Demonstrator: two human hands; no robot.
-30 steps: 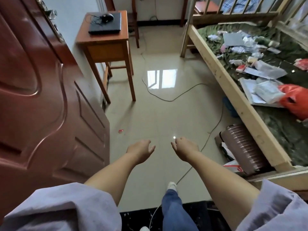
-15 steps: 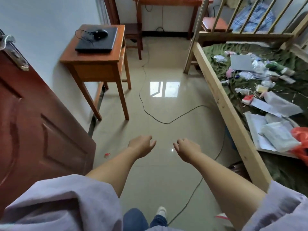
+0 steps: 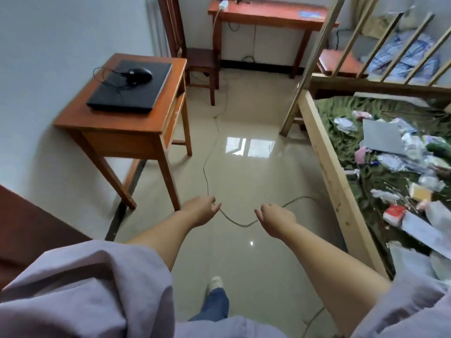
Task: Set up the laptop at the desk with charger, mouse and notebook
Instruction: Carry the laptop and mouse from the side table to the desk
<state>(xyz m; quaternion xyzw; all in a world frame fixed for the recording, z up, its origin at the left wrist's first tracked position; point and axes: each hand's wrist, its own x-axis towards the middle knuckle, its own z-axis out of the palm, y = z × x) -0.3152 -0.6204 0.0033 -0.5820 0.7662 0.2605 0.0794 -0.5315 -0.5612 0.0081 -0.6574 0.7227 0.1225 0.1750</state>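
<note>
Laptop (image 3: 130, 84) status: lid closed, lying flat on the small wooden desk (image 3: 156, 118) at the far left, against the wall. A black wired mouse (image 3: 139, 74) rested on the lid with its cable looped loosely beside it, which suggested the pair had been stacked for storage rather than for use. No charger or notebook could be identified with certainty; a grey flat item lay among the clutter on the bed (image 3: 327, 167) at the right, but its nature could not be told.

The left hand (image 3: 200, 209) and the right hand (image 3: 275, 218) were held out in front of the person, near each other but apart, fingers loosely curled, gripping nothing. This posture was consistent with walking toward the desk, not with reaching. A thin cable (image 3: 210, 164) trailed across the tiled floor between the hands and the desk, running toward the far table (image 3: 268, 15), where a white plug sat; it presented a likely trip hazard.

Compared with half a second before, the desk appeared nearer and larger, the door at the near left had largely left the view, and the far table had come fully into sight. The hands kept the same empty posture.
</note>
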